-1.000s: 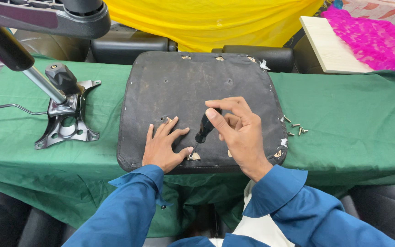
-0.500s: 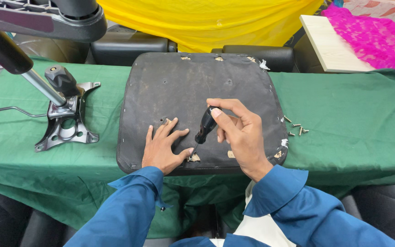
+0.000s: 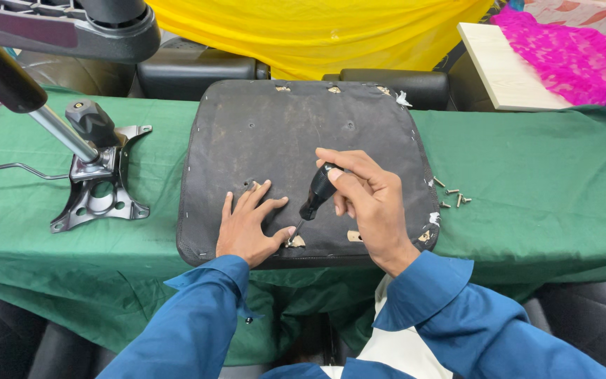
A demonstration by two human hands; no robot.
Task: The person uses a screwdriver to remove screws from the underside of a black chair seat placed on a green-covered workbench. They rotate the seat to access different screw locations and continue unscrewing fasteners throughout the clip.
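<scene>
No packages, labels, signs or screens show in the head view.

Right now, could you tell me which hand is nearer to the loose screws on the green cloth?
Right. The right hand grips a screwdriver over the seat pad's near right part, closer to the screws. The left hand lies flat, farther left.
</scene>
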